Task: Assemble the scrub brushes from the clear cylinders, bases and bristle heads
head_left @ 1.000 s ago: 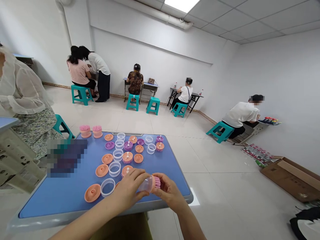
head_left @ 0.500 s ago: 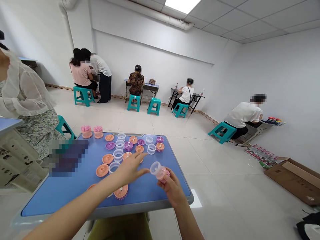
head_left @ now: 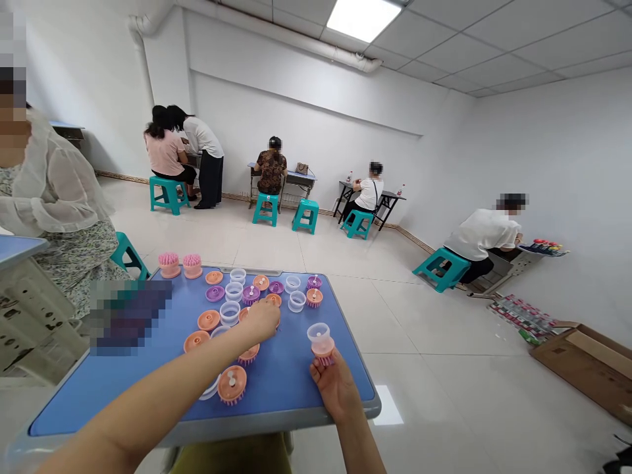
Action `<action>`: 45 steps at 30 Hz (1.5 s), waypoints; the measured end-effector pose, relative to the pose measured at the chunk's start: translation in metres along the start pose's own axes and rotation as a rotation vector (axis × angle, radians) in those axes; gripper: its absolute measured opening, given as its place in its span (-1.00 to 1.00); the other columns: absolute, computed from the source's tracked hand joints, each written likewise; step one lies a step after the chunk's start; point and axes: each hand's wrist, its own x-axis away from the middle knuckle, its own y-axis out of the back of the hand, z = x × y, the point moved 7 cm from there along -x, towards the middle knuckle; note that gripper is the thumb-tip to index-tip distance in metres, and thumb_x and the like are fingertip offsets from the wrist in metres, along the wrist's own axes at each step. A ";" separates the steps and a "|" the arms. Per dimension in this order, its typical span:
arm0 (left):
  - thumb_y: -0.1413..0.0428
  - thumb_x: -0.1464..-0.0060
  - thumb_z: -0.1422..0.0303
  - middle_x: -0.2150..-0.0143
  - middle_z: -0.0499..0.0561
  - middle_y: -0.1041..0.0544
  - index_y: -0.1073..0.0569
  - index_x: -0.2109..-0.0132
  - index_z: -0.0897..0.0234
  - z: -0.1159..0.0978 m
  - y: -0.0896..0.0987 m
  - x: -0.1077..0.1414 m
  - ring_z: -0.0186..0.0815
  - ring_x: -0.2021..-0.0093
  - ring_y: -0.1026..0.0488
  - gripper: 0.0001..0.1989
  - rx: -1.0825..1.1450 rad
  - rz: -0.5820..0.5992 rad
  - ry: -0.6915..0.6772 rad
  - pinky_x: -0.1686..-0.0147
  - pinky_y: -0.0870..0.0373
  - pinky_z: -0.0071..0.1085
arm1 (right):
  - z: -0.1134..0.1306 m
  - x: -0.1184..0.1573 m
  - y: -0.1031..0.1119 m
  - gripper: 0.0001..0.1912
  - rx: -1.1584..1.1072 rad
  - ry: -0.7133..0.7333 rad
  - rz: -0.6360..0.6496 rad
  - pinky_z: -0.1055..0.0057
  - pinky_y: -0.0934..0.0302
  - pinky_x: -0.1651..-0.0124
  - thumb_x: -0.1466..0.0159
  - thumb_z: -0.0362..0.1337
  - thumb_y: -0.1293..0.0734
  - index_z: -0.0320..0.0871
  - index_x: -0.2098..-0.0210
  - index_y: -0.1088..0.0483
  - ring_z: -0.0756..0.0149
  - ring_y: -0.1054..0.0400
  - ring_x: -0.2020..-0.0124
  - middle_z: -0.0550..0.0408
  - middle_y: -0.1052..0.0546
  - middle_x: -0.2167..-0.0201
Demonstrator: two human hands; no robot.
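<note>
So, on my feed the right hand [head_left: 336, 388] is curled narrow, holding a clear plastic cup [head_left: 320, 334] upright on its fingertips, with pink bristles [head_left: 324, 361] showing at the cup's lower end. That hand sits just over the near right edge of the blue bench [head_left: 301, 401]. My left hand [head_left: 261, 320] reaches across the bench with its fingers bunched. From this angle I cannot tell whether it is holding anything. It is right beside a small orange disc [head_left: 243, 315] and near a clear plastic ring [head_left: 230, 313]. Under my left forearm lies an orange brush base with pink bristles [head_left: 232, 384]. Purple discs [head_left: 215, 293] and more rings [head_left: 297, 301] are spread farther along the bench. A co-worker in a sheer white blouse [head_left: 54, 191] sits at the far left.
</note>
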 end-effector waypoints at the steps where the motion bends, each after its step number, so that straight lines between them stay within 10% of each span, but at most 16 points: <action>1: -0.04 -0.15 0.32 0.02 0.09 -0.40 -0.34 0.01 0.32 0.001 -0.003 -0.003 -0.22 0.10 -0.41 -0.72 -0.001 0.021 0.005 0.14 -0.39 -0.17 | 0.000 0.000 0.000 -0.75 0.008 0.002 -0.003 0.39 -0.31 0.30 -0.05 -0.09 -0.41 -0.05 0.34 -0.40 0.40 -0.36 0.47 0.23 -0.47 0.49; 19: -0.05 0.20 0.59 0.12 0.09 -0.34 -0.33 0.15 0.26 -0.020 0.016 0.035 -0.26 0.31 -0.39 -0.62 0.209 -0.180 -0.213 0.45 -0.33 -0.42 | 0.018 0.001 -0.026 -0.62 0.202 0.072 0.114 0.31 -0.30 0.23 0.04 -0.19 -0.48 -0.08 0.23 -0.39 0.28 -0.39 0.30 0.14 -0.49 0.29; 35: -0.09 0.16 0.49 -0.09 0.09 -0.24 -0.14 -0.14 0.16 -0.008 0.029 0.073 -0.19 -0.04 -0.31 -0.34 0.853 -0.266 -0.324 -0.01 -0.33 -0.27 | 0.020 -0.007 -0.068 -0.63 0.263 0.090 0.304 0.33 -0.28 0.22 0.02 -0.25 -0.44 -0.04 0.19 -0.39 0.30 -0.36 0.29 0.15 -0.47 0.29; 45: -0.07 0.15 0.56 0.05 0.05 -0.33 -0.32 0.05 0.22 -0.008 0.028 0.086 -0.25 0.02 -0.34 -0.57 1.054 -0.320 -0.427 0.02 -0.38 -0.31 | 0.016 -0.001 -0.070 -0.59 0.286 0.099 0.349 0.31 -0.26 0.17 0.05 -0.23 -0.47 0.00 0.18 -0.40 0.27 -0.33 0.26 0.16 -0.44 0.28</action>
